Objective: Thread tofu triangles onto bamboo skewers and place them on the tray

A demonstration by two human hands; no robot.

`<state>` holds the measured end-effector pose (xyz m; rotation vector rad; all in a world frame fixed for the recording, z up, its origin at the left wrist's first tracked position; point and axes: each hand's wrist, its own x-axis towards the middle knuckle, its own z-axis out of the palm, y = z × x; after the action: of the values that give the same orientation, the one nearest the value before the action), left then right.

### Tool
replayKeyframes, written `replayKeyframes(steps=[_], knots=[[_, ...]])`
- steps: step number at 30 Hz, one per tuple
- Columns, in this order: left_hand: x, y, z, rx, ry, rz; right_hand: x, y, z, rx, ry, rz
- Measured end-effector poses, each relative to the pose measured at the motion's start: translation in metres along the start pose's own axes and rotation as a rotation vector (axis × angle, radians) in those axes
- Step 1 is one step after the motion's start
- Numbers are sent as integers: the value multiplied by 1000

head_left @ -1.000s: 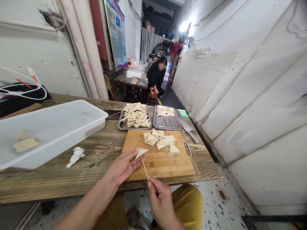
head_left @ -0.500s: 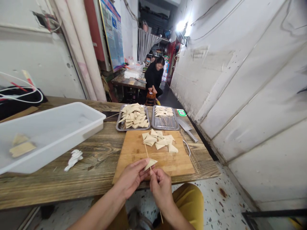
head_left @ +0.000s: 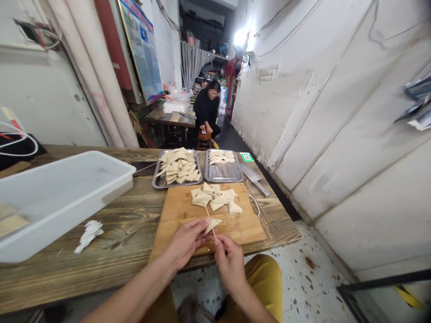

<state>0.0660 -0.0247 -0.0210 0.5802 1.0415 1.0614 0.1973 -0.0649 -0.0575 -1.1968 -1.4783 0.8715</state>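
Observation:
Between the thumb and fingers of my left hand (head_left: 190,237) is a pale triangular piece of tofu skin (head_left: 212,225). A thin wooden skewer (head_left: 214,233) passes through the piece, its tip pointing away from me. My right hand (head_left: 229,258) pinches the skewer just below the piece. Both hands are over the near edge of a wooden cutting board (head_left: 175,224). Farther up the board lies a loose heap of similar folded tofu skin pieces (head_left: 218,197). The skewer's lower end is hidden by my right hand.
Behind the board stand a metal tray (head_left: 158,183) piled with skewered pieces and a second tray (head_left: 222,178) with a row of them. A cleaver (head_left: 254,178) and loose skewers (head_left: 264,213) lie right. At left are a white bin (head_left: 84,211) and crumpled tissue (head_left: 89,234). A person (head_left: 207,110) sits beyond.
The view has swung slightly to the right, so the table's things appear farther left. My hands keep hold of the tofu skin and skewer, and more of the skewer shows between them.

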Motion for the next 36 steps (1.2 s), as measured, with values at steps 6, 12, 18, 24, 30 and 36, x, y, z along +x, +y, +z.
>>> replayKeyframes(steps=[6,12,18,24,30,36], knots=[[58,31,-37,845,443,544,4,13,-9,67,66,47],[94,34,-41,1322,314,526,-1,25,-11,116,40,108],[95,17,-32,1156,360,654,-5,28,-14,152,17,140],[89,21,-21,1317,328,682,-9,28,-16,140,33,145],[87,22,-14,1411,309,769,-13,32,-20,131,56,126],[83,22,-6,1315,242,860,-17,34,-20,166,54,169]])
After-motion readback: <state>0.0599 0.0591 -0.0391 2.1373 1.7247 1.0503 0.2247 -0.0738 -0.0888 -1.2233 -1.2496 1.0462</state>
